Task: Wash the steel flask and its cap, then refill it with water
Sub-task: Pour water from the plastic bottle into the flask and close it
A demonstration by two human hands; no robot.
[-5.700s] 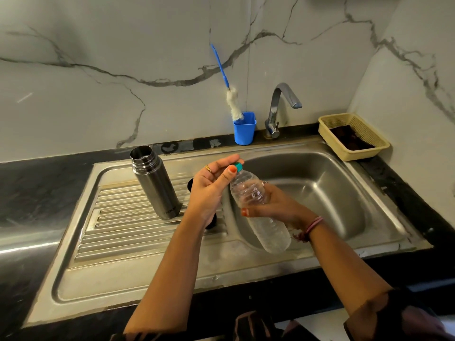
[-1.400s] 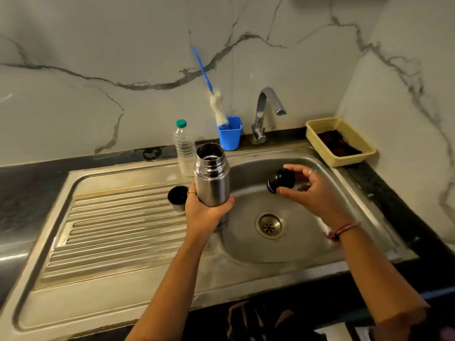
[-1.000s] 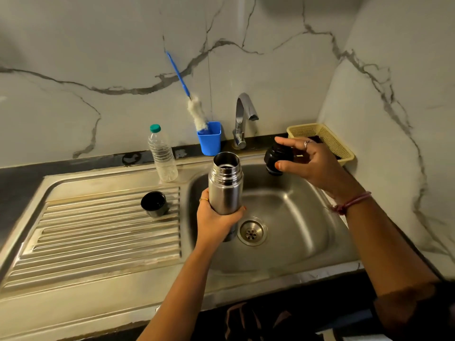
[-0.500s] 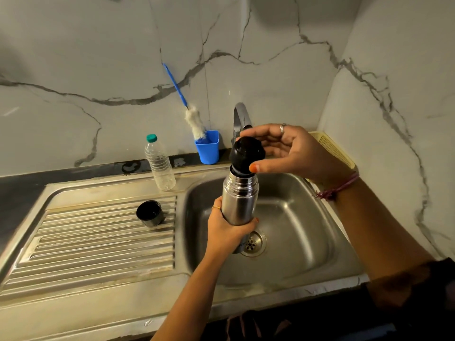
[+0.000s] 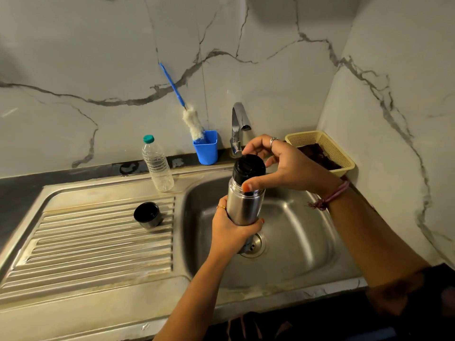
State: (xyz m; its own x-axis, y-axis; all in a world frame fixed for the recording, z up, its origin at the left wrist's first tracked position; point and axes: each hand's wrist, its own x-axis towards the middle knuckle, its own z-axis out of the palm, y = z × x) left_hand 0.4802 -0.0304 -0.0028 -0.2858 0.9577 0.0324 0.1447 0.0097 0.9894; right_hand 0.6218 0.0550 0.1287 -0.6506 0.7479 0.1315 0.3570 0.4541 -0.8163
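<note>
My left hand (image 5: 230, 231) grips the steel flask (image 5: 242, 205) round its lower body and holds it upright over the sink basin (image 5: 295, 232). A black stopper cap (image 5: 248, 168) sits in the flask's mouth, and my right hand (image 5: 283, 166) pinches it between thumb and fingers from the right. The flask's black outer cup lid (image 5: 147, 215) stands open side up on the ribbed drainboard (image 5: 98, 242). The flask's base is hidden behind my left hand, above the drain (image 5: 256, 244).
A clear plastic bottle (image 5: 157, 166) with a green cap stands at the drainboard's back edge. A blue holder (image 5: 206, 147) with a bottle brush (image 5: 192, 121) stands by the tap (image 5: 238, 126). A yellow basket (image 5: 322, 150) sits at the back right corner.
My right hand has carried the black stopper from over the basin onto the flask's mouth and now holds it seated there. My left hand has kept the flask upright over the drain.
</note>
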